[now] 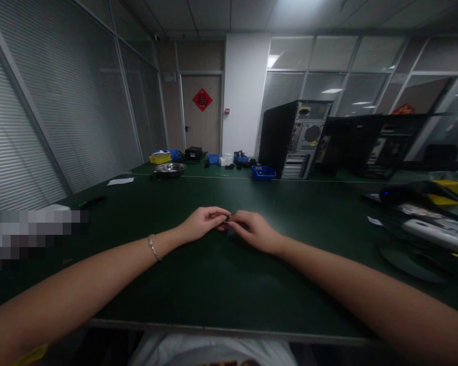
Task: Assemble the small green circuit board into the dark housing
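Over the middle of the dark green table, my two hands meet at the fingertips. My left hand, with a thin bracelet at its wrist, is closed in a pinch on a small dark object. Fingers cover most of that object, so its kind cannot be made out. From the right, my right hand comes up to the same spot with thumb and forefinger pinched together at the object's edge. Whatever lies between the right fingertips is too small to name.
Toward the back stand a metal bowl, a blue bin, a yellow bin and a black computer tower. A white paper lies at left. At right are cables and a white device. The table's front edge is near me.
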Demonstrator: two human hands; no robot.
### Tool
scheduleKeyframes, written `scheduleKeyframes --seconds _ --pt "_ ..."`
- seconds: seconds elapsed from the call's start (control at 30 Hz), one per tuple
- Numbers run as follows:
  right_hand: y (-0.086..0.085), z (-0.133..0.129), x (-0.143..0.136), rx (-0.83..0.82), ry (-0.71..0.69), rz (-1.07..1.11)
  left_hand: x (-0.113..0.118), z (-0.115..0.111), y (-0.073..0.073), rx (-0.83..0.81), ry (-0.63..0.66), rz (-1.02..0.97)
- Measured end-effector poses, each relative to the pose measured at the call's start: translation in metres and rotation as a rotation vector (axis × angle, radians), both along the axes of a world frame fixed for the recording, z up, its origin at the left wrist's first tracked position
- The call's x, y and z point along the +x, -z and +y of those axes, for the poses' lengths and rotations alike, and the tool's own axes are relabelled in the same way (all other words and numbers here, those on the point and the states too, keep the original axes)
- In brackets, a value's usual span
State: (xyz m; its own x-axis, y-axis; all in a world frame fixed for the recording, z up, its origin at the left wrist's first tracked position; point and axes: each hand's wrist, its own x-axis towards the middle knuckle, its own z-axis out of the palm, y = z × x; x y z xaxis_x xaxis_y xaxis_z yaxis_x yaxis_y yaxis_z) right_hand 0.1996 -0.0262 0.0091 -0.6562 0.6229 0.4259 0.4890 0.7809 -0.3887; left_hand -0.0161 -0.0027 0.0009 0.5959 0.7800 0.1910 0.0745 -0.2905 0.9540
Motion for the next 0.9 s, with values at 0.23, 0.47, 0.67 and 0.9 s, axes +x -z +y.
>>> scheduleKeyframes --seconds 0.23,0.47,0.67,0.9 --pt "-0.0016 -0.0011 0.0001 -0.032 0.055 0.029 -0.0017 0.0009 -0.0011 -0.060 0.021 -0.038" --pt "0.0011 0.0009 0.0014 -0.029 -0.003 0.046 -0.0017 -0.0013 -0.0010 0.060 0.006 0.077" --pt "0.0018 0.0011 0.0010 -0.015 0.085 0.068 0.0006 0.0005 -0.0030 0.134 -0.101 0.074" --pt "0.0034 0.0066 0.0027 0.020 0.166 -0.026 0.0001 0.0007 0.0002 0.100 -0.071 -0.071"
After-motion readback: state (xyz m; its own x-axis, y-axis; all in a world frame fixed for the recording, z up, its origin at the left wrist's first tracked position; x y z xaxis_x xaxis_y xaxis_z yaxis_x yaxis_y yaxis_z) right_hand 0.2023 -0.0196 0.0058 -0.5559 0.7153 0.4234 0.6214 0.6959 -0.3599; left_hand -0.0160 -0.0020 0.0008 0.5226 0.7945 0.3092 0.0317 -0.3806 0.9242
